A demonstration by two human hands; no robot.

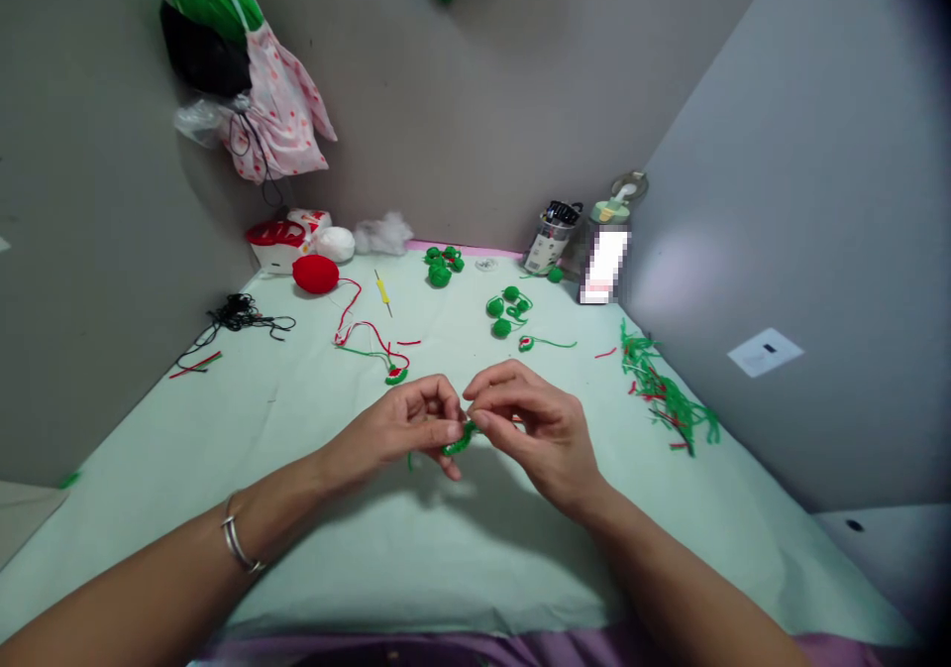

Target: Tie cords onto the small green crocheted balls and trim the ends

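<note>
Near the middle of the covered table, my left hand (423,424) pinches a small green crocheted piece (459,441) between thumb and fingers. A short green yarn end hangs below that hand. My right hand (531,429) is closed at the piece's right end, thumb and index finger pressed together; what lies between those fingertips is too small to make out. Just beyond my left hand rests a red and green crocheted piece (396,375), with red yarn (371,325) running back to a red ball (316,274).
A yellow-handled hook (382,292) lies behind. Green balls (502,328) and a small crocheted piece (526,343) are beyond my right hand. Yarn scraps (669,394) lie right, black yarn (242,315) left. A pen holder (550,238) and bottle (610,213) stand at the back.
</note>
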